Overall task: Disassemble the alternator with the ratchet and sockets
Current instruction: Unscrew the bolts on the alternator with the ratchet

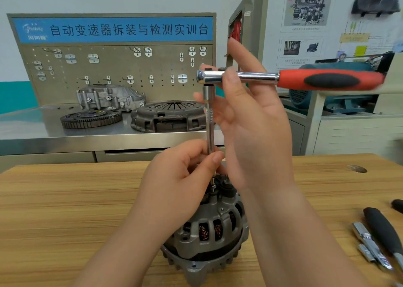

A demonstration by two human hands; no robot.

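Alternator (209, 232) stood on the wooden bench (65, 210), vented housing up, copper windings showing through the slots. Ratchet (327, 79) was held high above the alternator, lying level, red-and-black handle pointing off to the alternator's right. Extension bar (209, 130) hung straight down from the ratchet head to the top of the alternator; the lower tip was partly hidden by fingers, so contact with a fastener could not be told.

Left hand (181, 184) sat just above the alternator's top, thumb and fingers pinching the low end of the extension bar. Right hand (250, 123) grasped the ratchet at its chrome neck beside the head, thumb across the front, fingers behind.

On the same bench, well right of the alternator: a black-handled tool (381, 228) with chrome sockets (368, 245) just beside it.

Behind the alternator, a steel bench (32, 134) carried a clutch cover (168, 116), a toothed flywheel (91, 118) and a cast housing (109, 97), with a pegboard (113, 69) behind them. A teal motor (338, 101) sat far back to the right.
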